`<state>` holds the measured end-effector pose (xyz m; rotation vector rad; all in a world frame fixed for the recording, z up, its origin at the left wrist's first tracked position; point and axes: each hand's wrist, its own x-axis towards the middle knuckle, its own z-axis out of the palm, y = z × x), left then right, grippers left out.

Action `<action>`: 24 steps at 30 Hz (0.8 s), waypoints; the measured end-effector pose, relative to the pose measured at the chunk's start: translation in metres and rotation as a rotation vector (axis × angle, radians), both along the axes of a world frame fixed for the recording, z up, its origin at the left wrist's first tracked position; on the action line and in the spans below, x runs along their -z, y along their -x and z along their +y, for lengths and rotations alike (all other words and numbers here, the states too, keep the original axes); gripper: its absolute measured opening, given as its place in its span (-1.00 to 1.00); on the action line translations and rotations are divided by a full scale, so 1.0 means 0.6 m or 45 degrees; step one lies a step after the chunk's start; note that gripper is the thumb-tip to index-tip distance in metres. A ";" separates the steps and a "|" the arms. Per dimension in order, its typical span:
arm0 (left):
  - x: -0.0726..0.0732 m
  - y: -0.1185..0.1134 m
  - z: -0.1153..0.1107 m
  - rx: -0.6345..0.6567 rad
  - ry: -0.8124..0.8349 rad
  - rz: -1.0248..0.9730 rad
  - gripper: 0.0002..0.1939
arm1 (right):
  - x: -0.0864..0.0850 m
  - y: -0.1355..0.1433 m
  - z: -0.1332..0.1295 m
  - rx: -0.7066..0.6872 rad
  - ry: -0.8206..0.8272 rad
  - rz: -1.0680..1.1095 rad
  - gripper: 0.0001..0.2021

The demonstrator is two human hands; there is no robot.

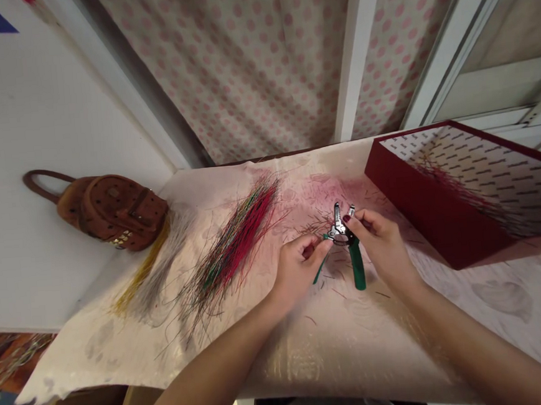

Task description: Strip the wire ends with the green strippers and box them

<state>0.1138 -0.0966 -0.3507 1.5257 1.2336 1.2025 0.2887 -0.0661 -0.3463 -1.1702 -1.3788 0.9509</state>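
A pair of wire strippers with green handles and metal jaws is between my two hands, its jaws pointing away from me and spread apart. My left hand pinches at the left side of the tool, by the top of the left handle. On the other side, the thumb and fingers of my right hand close on the tool near its right jaw. Whether a thin wire is also in my fingers cannot be made out. Short wire scraps lie around and behind the tool.
To the left lies a bundle of red, green and dark wires, then grey wires and yellow wires. A brown backpack leans at the wall. A dark red box holding wires stands at right on the cloth-covered table.
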 end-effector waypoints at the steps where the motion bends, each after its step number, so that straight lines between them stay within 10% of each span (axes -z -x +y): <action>1: 0.001 0.000 0.000 0.007 0.000 -0.006 -0.52 | -0.001 0.000 0.000 0.001 0.002 -0.009 -0.79; 24: 0.002 0.037 0.032 -0.269 -0.050 -0.119 -0.51 | 0.043 -0.021 0.031 -0.112 0.112 -0.306 -0.66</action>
